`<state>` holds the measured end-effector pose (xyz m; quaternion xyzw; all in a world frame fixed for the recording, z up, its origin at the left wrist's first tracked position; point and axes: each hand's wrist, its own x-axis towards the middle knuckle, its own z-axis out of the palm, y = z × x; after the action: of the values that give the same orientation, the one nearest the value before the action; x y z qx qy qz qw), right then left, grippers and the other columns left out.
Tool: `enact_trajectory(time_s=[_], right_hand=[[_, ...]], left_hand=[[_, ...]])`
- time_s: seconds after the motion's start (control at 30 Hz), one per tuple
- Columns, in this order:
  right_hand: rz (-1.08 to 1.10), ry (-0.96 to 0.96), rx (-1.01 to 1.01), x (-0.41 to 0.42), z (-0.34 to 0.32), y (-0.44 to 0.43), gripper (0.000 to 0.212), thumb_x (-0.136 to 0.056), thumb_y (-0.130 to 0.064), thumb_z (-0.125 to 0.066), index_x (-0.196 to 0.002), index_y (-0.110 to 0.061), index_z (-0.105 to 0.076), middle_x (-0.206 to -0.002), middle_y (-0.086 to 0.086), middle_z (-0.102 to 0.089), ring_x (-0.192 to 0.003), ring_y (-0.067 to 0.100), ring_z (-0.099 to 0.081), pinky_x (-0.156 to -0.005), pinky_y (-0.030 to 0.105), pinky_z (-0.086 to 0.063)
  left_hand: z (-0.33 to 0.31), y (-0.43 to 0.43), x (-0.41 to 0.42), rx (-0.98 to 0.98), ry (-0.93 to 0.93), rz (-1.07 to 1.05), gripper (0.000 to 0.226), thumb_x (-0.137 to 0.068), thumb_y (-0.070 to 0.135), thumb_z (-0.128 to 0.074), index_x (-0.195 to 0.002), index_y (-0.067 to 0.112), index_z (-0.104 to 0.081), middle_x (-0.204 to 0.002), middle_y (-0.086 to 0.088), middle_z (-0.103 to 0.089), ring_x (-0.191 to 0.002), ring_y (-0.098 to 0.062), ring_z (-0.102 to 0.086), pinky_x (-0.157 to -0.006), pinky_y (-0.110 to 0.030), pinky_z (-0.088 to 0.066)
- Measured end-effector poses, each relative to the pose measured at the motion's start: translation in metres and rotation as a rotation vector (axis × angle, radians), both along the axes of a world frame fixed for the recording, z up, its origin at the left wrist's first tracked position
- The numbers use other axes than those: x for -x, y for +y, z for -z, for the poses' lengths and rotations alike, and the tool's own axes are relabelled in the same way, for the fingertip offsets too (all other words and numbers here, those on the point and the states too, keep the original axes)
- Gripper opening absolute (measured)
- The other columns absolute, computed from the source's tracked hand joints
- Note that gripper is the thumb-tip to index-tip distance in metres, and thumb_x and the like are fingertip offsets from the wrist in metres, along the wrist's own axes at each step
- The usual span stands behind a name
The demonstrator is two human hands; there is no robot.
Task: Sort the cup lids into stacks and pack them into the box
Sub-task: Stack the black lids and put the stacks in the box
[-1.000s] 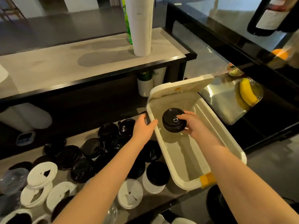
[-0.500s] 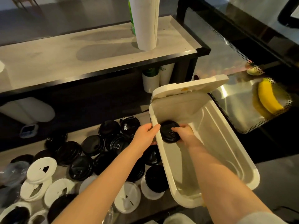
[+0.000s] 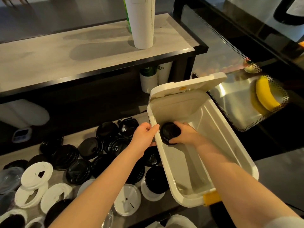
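A white plastic box (image 3: 233, 145) with a hinged lid (image 3: 189, 86) stands open at the right of the counter. Inside it, against the left wall, my right hand (image 3: 185, 134) grips a small stack of black cup lids (image 3: 169, 133). My left hand (image 3: 144, 134) grips the box's left rim from outside. Loose black lids (image 3: 92, 147) lie in a heap left of the box. White lids (image 3: 37, 176) lie nearer me at the left, and one white lid (image 3: 127, 200) sits at the front.
A raised grey shelf (image 3: 82, 50) runs behind the counter, with a tall stack of white cups (image 3: 143, 22) on it. Cups (image 3: 148, 81) stand under the shelf. A glass display case with a banana (image 3: 264, 94) is at the right. A small timer (image 3: 21, 134) sits far left.
My right hand has lowered the black lid stack deeper into the box, toward its left wall. My left hand has stayed on the rim. The camera has shifted slightly.
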<state>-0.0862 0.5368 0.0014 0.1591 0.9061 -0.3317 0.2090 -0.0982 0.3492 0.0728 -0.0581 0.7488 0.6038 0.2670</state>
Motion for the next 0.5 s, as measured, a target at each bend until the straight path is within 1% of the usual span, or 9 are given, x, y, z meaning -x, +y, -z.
enact_trajectory(time_s=[0.1, 0.17, 0.23, 0.3, 0.4, 0.47, 0.5], right_hand=[[-0.127, -0.006, -0.152, 0.001, 0.004, -0.003, 0.095, -0.070, -0.045, -0.076, -0.147, -0.034, -0.021, -0.134, 0.007, -0.040, -0.121, 0.027, -0.046, -0.096, 0.038, -0.045], [-0.193, 0.021, -0.199, 0.003, 0.006, -0.007, 0.095, -0.070, -0.052, -0.073, -0.147, -0.035, -0.019, -0.136, 0.006, -0.040, -0.123, 0.027, -0.043, -0.095, 0.038, -0.045], [-0.207, 0.045, -0.199, 0.004, 0.007, -0.010, 0.092, -0.072, -0.057, -0.069, -0.147, -0.033, -0.022, -0.139, 0.007, -0.038, -0.127, 0.029, -0.039, -0.099, 0.039, -0.042], [-0.247, 0.058, -0.255, 0.008, 0.008, -0.013, 0.086, -0.075, -0.054, -0.068, -0.147, -0.030, -0.026, -0.141, 0.008, -0.037, -0.127, 0.031, -0.039, -0.101, 0.040, -0.041], [-0.367, 0.085, -0.400, 0.011, 0.006, -0.019, 0.085, -0.074, -0.049, -0.071, -0.145, -0.032, -0.029, -0.137, 0.005, -0.039, -0.122, 0.032, -0.043, -0.097, 0.040, -0.044], [-0.393, 0.107, -0.420, 0.011, 0.004, -0.022, 0.084, -0.073, -0.046, -0.073, -0.144, -0.029, -0.031, -0.134, 0.005, -0.042, -0.118, 0.032, -0.047, -0.093, 0.039, -0.046], [-0.373, 0.117, -0.391, 0.011, 0.004, -0.022, 0.083, -0.071, -0.044, -0.075, -0.141, -0.024, -0.034, -0.131, 0.006, -0.045, -0.115, 0.033, -0.049, -0.090, 0.040, -0.047]], left_hand=[[0.003, 0.001, -0.001, -0.011, 0.002, -0.017, 0.025, -0.093, 0.028, -0.054, -0.079, 0.011, -0.043, -0.094, -0.011, -0.060, -0.087, -0.020, -0.063, -0.062, -0.024, -0.055], [0.005, 0.001, -0.002, -0.014, 0.007, -0.032, 0.025, -0.093, 0.029, -0.054, -0.079, 0.012, -0.043, -0.092, -0.010, -0.059, -0.085, -0.019, -0.062, -0.064, -0.026, -0.055], [0.006, 0.001, -0.003, -0.016, 0.009, -0.044, 0.024, -0.093, 0.029, -0.055, -0.081, 0.011, -0.044, -0.091, -0.009, -0.060, -0.084, -0.019, -0.063, -0.064, -0.026, -0.056], [0.006, 0.001, -0.004, -0.022, 0.010, -0.054, 0.023, -0.093, 0.028, -0.055, -0.085, 0.010, -0.045, -0.090, -0.009, -0.060, -0.083, -0.018, -0.063, -0.064, -0.025, -0.057], [0.006, 0.001, -0.005, -0.036, 0.008, -0.057, 0.022, -0.093, 0.028, -0.055, -0.084, 0.010, -0.044, -0.088, -0.008, -0.059, -0.079, -0.016, -0.062, -0.059, -0.022, -0.056], [0.005, 0.000, -0.004, -0.034, 0.009, -0.048, 0.023, -0.093, 0.028, -0.054, -0.083, 0.011, -0.043, -0.088, -0.008, -0.059, -0.078, -0.015, -0.062, -0.057, -0.020, -0.054], [0.005, -0.001, -0.004, -0.031, 0.008, -0.043, 0.023, -0.093, 0.027, -0.054, -0.083, 0.011, -0.043, -0.089, -0.008, -0.059, -0.079, -0.016, -0.062, -0.056, -0.020, -0.054]])
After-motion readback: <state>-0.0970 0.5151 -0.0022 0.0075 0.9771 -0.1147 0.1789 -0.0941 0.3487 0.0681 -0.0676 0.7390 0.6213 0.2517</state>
